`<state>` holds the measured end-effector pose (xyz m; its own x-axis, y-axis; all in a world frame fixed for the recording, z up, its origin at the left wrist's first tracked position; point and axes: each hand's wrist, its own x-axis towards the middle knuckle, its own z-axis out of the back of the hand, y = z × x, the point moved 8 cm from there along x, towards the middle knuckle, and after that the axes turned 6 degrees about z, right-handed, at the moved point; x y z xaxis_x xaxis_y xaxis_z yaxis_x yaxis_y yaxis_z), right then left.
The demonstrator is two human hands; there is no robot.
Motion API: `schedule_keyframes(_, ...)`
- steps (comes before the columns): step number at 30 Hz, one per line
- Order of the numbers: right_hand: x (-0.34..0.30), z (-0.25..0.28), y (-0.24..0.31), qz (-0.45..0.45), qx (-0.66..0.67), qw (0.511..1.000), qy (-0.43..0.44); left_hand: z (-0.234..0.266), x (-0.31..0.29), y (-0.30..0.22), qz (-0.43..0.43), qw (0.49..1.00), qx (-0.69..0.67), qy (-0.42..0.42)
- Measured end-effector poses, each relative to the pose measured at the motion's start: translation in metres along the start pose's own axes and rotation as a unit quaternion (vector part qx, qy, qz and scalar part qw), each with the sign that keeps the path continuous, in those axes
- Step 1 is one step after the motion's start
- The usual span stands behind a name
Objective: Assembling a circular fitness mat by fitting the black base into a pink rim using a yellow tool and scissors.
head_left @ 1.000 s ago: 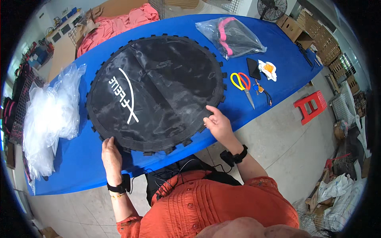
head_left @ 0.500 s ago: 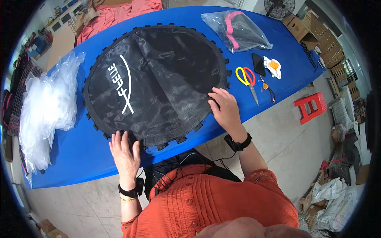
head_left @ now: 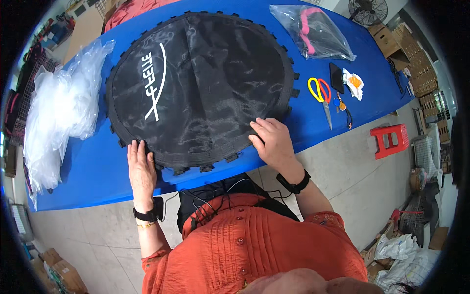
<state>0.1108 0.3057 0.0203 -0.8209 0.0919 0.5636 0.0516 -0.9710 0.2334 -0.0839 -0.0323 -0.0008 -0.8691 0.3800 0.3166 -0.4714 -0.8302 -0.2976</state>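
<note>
A round black mesh mat [head_left: 220, 93], like a trampoline mat, lies flat on the blue-covered table [head_left: 83, 183]. Short black tabs stick out all around its rim, and white print runs along its left part. My left hand [head_left: 142, 171] rests with fingers stretched out on the mat's near left rim. On the near right rim lies my right hand [head_left: 275, 144], its fingers slightly bent and the thumb apart. Neither hand holds anything that I can see. To the right of the mat are scissors [head_left: 320, 93] with one yellow and one red handle.
A heap of clear plastic bags [head_left: 63, 112] covers the table's left end. Further right are a black phone [head_left: 336, 77], keys [head_left: 341, 104], a white wrapper with something orange [head_left: 354, 84] and a clear bag [head_left: 316, 34] holding a black, pink-edged item. A red stool [head_left: 390, 142] stands on the floor.
The mat has turned a little clockwise on the table. My left hand has shifted up and left along with its rim; the right hand stays on the near right rim. The view has shifted slightly.
</note>
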Motion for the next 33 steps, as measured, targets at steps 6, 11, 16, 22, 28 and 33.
schedule_keyframes(6,0.007,0.003,0.03,0.017,-0.004,1.0,0.018,0.022,-0.007,-0.055,-0.072,0.997,-0.03,-0.027)
schedule_keyframes(11,0.004,-0.005,0.027,0.02,0.01,0.999,0.029,-0.005,-0.032,-0.141,-0.183,0.971,-0.123,0.091)
schedule_keyframes(16,0.003,-0.008,0.025,0.017,-0.02,0.998,0.048,-0.026,-0.03,-0.159,-0.225,0.961,-0.083,0.138)
schedule_keyframes(22,0.008,-0.019,0.026,0.011,-0.042,0.996,0.081,-0.049,-0.036,-0.154,-0.252,0.957,-0.034,0.14)
schedule_keyframes(28,0.008,-0.032,0.019,0.035,-0.056,0.995,0.076,-0.058,-0.039,-0.156,-0.25,0.954,-0.032,0.163)
schedule_keyframes(33,0.007,-0.046,0.018,0.022,-0.049,0.992,0.117,-0.059,-0.04,-0.153,-0.242,0.953,-0.052,0.175)
